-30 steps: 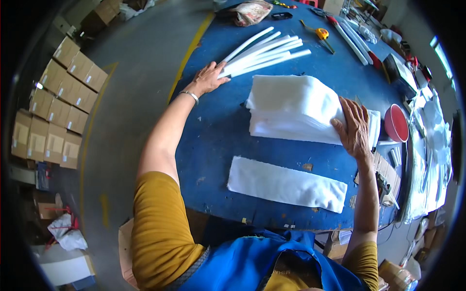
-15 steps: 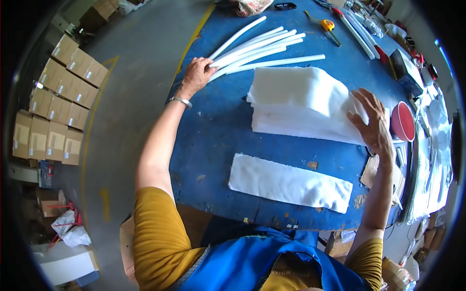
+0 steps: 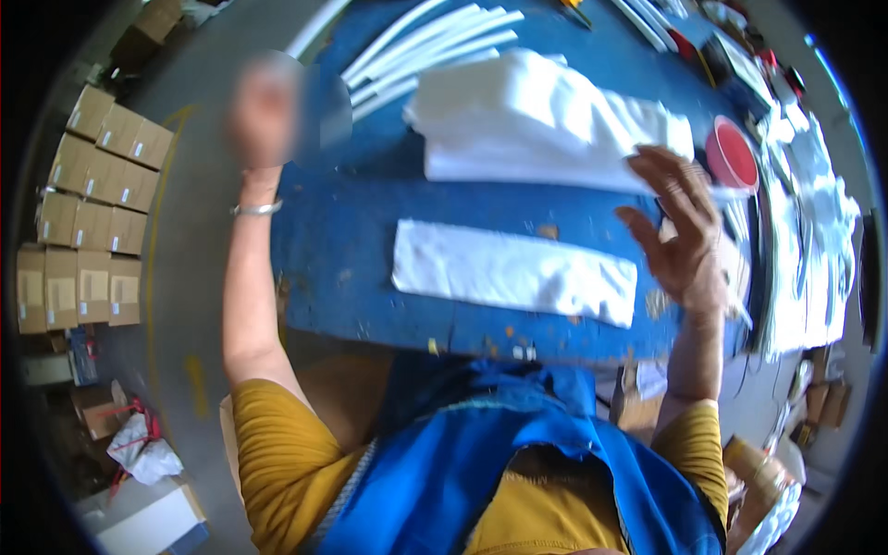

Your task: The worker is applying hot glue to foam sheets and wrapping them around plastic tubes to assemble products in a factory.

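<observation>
My left hand [image 3: 266,111] is raised over the left edge of the blue table [image 3: 342,240] and is blurred; I cannot tell its grip. A thin white tube [image 3: 317,26] runs from just above it to the top edge. More white tubes [image 3: 430,42] lie fanned out on the table's far side. My right hand [image 3: 683,236] hovers with fingers spread, holding nothing, over the right end of a stack of white fabric sheets [image 3: 536,120]. A single white fabric strip [image 3: 513,273] lies flat in front of me.
A red round dish [image 3: 731,153] sits right of the stack. White sheets and tools crowd the table's right side [image 3: 805,222]. Cardboard boxes [image 3: 92,185] are stacked on the floor at left, with more boxes and bags [image 3: 139,453] lower left.
My left hand has lifted off the white tubes and pulled back to the left. My right hand has come off the fabric stack and now hovers open.
</observation>
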